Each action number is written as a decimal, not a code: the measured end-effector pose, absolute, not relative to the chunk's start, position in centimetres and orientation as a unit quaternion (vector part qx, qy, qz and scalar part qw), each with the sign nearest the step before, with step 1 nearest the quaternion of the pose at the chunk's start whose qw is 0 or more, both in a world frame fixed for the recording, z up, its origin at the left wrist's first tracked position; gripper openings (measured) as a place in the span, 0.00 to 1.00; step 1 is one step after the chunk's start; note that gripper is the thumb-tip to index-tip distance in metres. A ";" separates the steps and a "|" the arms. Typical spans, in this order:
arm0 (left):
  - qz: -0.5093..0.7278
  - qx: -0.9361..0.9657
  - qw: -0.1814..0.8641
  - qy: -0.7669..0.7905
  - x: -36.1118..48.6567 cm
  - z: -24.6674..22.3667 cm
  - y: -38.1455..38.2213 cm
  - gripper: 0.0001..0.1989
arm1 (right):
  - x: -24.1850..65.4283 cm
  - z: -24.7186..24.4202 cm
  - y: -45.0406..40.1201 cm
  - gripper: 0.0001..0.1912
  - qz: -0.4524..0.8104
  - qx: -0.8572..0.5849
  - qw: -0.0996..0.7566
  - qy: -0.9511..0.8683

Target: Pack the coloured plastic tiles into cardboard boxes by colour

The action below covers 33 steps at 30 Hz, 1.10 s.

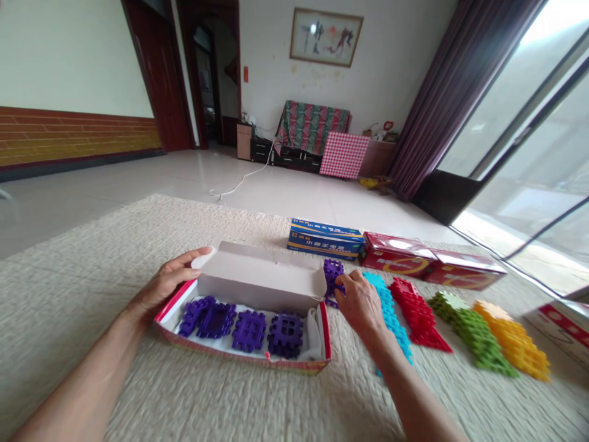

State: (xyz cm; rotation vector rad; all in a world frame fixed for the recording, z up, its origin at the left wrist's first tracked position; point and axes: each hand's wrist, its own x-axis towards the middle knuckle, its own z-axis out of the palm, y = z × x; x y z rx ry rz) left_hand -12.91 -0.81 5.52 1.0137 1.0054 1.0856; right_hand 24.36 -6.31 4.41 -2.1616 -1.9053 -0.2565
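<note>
An open cardboard box (257, 283) with red ends and a white inside lies before me, its lid folded up at the far side. Several purple interlocking plastic blocks (249, 331) rest on white lining in it. My left hand (171, 279) grips the box at its left end, thumb and fingers around the lid's corner. Just right of the box, my right hand (360, 299) has its fingers closed at a purple block (333, 269) on the mat; the fingertips are partly hidden. Beside that hand runs a row of light blue blocks (396, 322).
Red blocks (418, 316), green blocks (476, 337) and yellow blocks (515, 344) lie in rows to the right. Behind them stand a blue box (324, 239) and two red boxes (398, 253). Another box (561, 328) sits at the far right. All rest on a cream mat (115, 245).
</note>
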 end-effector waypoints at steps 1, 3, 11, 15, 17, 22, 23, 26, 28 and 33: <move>0.472 0.443 0.624 0.438 -13.0 5.5 -0.8 0.36 | 24.4 4.4 -6.3 0.10 -0.091 -0.743 0.122 -0.652; 0.468 0.450 0.622 0.437 -13.1 5.3 -0.7 0.35 | 24.3 4.3 -6.2 0.09 -0.097 -0.742 0.121 -0.652; 0.478 0.459 0.617 0.425 -13.4 5.1 -0.6 0.30 | 24.2 4.2 -6.2 0.10 -0.122 -0.733 0.112 -0.659; 0.485 0.460 0.613 0.421 -13.4 5.0 -0.4 0.30 | 24.5 3.9 -6.1 0.10 -0.127 -0.731 0.120 -0.659; 0.484 0.463 0.612 0.420 -13.4 4.9 -0.4 0.30 | 24.5 3.8 -6.1 0.11 -0.126 -0.726 0.123 -0.665; 0.480 0.470 0.610 0.420 -13.5 4.8 -0.3 0.30 | 24.3 3.9 -6.0 0.11 -0.121 -0.722 0.122 -0.670; 0.479 0.472 0.610 0.419 -13.5 4.8 -0.3 0.31 | 24.3 3.9 -6.0 0.11 -0.123 -0.720 0.126 -0.671; 0.480 0.478 0.609 0.412 -13.6 4.7 -0.4 0.31 | 24.6 4.6 -6.2 0.10 -0.136 -0.711 0.158 -0.672; 0.485 0.478 0.613 0.400 -13.5 4.7 -0.5 0.30 | 24.9 5.6 -6.6 0.10 -0.149 -0.709 0.197 -0.661; 0.497 0.468 0.628 0.373 -13.4 4.7 -0.5 0.29 | 23.1 9.6 -7.6 0.09 -0.119 -0.659 0.336 -0.663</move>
